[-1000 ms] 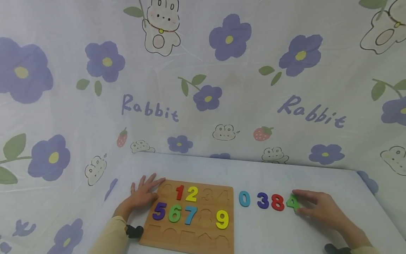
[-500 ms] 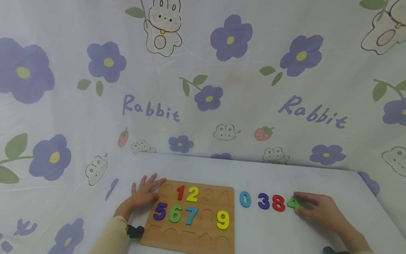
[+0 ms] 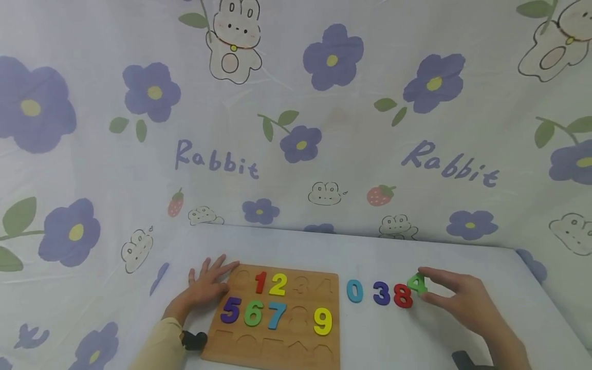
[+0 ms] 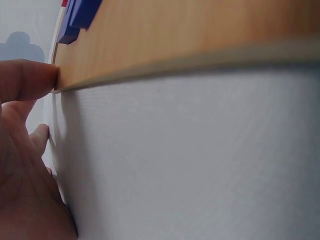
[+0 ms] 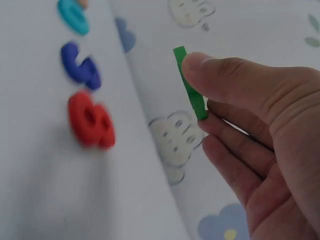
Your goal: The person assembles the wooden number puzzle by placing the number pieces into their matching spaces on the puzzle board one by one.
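Note:
My right hand (image 3: 462, 294) pinches a green number 4 (image 3: 418, 284) between thumb and fingers. In the right wrist view the number 4 (image 5: 190, 87) appears edge-on, raised off the table. My left hand (image 3: 205, 289) lies at the upper left of a wooden number puzzle board (image 3: 307, 300), fingers spread. Its thumb (image 4: 30, 80) touches the board's edge in the left wrist view. Right of the board, a light blue 0 (image 3: 354, 291), a purple 3 (image 3: 381, 293) and a red 8 (image 3: 403, 296) lie in a row. The 4 overlaps the 8's upper right in the head view.
Seated in the board are several coloured numbers, among them a red 1 (image 3: 260, 282), a yellow 2 (image 3: 278, 284) and a yellow 9 (image 3: 322, 321). Other recesses show bare wood. A patterned cloth (image 3: 296, 103) hangs behind the white table (image 3: 444, 349).
The right hand has lifted the green 4 off the table and brought it up and left, towards the red 8. My left hand keeps its place on the board.

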Demonstrator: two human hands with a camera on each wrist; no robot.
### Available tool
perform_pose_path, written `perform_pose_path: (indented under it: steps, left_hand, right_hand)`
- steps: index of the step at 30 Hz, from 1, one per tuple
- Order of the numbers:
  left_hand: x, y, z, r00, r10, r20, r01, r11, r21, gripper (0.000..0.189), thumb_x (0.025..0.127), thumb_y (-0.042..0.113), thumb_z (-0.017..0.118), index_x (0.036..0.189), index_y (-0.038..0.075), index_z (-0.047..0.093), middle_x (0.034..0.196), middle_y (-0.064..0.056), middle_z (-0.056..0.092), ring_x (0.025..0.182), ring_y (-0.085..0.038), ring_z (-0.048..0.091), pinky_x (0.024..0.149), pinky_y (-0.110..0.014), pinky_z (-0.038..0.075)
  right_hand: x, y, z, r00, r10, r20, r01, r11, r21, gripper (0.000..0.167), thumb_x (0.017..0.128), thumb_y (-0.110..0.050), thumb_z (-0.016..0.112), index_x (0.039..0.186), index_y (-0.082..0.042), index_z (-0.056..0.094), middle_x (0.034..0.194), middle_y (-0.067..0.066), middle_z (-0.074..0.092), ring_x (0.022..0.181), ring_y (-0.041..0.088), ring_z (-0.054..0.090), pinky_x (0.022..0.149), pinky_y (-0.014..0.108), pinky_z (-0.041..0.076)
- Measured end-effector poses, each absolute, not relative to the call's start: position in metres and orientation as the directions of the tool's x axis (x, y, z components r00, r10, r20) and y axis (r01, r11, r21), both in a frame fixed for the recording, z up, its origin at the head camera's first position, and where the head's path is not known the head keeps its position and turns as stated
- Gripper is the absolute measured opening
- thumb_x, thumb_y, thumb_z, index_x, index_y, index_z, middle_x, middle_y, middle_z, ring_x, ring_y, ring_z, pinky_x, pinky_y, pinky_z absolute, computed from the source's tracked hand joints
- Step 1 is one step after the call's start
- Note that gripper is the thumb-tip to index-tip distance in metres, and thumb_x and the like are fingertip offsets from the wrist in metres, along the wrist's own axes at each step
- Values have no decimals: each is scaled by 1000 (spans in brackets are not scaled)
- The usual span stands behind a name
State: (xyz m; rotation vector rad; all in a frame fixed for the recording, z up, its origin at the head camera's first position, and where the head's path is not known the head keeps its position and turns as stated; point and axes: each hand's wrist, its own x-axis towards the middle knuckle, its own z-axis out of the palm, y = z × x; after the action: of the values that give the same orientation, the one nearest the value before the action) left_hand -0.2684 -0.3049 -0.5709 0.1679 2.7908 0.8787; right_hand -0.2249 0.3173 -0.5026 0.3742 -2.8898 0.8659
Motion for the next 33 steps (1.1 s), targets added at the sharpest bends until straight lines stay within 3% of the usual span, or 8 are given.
perform_pose_path:
  steps: [13,33]
  left_hand:
    - [-266,-305,-569,-972,177,-155,53,805,591,69,98,19,63,165,26,51,184,-20,14,166,-58,-11,121,-83,-20]
    - [-268,-305,-570,-973,183,-144,66,811,582,71,96,19,62,166,26,50,184,-21,14,166,-58,-11,121,-84,-21]
  right_hand:
    - [-221,238,-474,-930,-240,279,-361,740,-568,57,88,-22,93,141,-12,75,138,12,78,133,42,70,105,67,57]
    - [-235,161,-479,-912,-306,273,-410,685,-601,55,89,-21,91,141,-16,75,139,4,78,134,33,72,110,59,58]
